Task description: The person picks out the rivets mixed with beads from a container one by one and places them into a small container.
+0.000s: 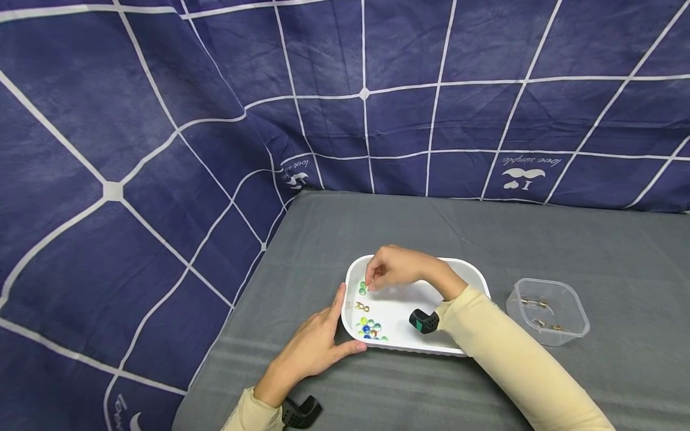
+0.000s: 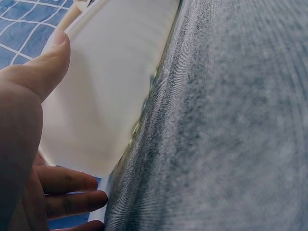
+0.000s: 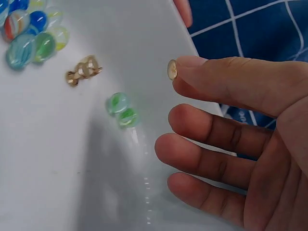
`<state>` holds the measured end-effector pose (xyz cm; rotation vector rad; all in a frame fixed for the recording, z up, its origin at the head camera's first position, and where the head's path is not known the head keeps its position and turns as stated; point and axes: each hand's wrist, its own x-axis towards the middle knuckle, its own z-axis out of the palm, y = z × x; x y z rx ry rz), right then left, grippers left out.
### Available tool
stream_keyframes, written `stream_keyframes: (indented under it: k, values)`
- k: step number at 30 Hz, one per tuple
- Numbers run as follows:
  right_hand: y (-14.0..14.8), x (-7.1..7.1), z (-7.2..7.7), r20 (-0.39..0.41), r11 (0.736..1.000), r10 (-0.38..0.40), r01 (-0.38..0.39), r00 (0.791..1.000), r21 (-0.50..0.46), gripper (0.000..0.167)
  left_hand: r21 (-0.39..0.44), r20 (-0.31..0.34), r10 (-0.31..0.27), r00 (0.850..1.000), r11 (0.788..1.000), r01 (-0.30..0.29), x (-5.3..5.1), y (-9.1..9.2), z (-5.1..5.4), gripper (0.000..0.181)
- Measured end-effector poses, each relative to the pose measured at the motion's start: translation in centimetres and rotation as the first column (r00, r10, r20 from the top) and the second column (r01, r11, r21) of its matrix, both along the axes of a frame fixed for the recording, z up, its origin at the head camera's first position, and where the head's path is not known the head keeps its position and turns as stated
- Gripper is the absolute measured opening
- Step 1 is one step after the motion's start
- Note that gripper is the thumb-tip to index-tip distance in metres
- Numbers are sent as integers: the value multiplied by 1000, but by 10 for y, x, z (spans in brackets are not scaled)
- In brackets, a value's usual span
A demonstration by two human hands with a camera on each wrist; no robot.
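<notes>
A white tray point(image 1: 396, 311) holds two green marbles point(image 1: 362, 291), small gold pieces point(image 1: 362, 306) below them, and a cluster of mixed marbles point(image 1: 369, 328) at its near left corner. My left hand point(image 1: 315, 346) touches that corner, thumb at the front wall and straight fingers along the left side; the left wrist view shows the thumb against the tray wall point(image 2: 101, 86). Over the tray's left part, my right hand point(image 1: 400, 266) pinches one small gold piece point(image 3: 172, 70) between thumb and index finger, above the tray floor near the green marbles point(image 3: 127, 117).
A clear plastic container point(image 1: 577, 326) with several gold pieces point(image 1: 535, 302) stands right of the tray on the grey cloth point(image 1: 431, 227). Blue cloth point(image 1: 399, 126) with white lines hangs behind and at the left.
</notes>
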<state>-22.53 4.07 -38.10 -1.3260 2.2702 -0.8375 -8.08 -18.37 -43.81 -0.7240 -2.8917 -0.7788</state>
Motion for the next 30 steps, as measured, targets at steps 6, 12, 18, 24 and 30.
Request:
stream_keyframes:
  k: [6, 12, 18, 24, 30]
  values:
    - [6, 2, 4, 3, 999, 1, -1, 1000, -42, 3, 2, -10, 1, 1000, 1000, -1, 0, -1, 1, 111]
    - [14, 5, 6, 20, 998, -10, 12, 1000, -68, 5, 3, -24, -4, 1000, 1000, 4, 0, -1, 1, 110]
    - [21, 9, 8, 14, 998, -21, 22, 1000, -61, 4, 4, -36, -4, 999, 1000, 4, 1, -2, 1, 110]
    - [27, 13, 9, 32, 997, -25, 27, 999, -75, 5, 11, -27, -6, 1000, 1000, 6, 1, -1, 0, 110]
    - [32, 16, 13, 59, 995, -28, 33, 998, -98, 5, 11, -21, -11, 1000, 1000, 11, 0, -1, 0, 110]
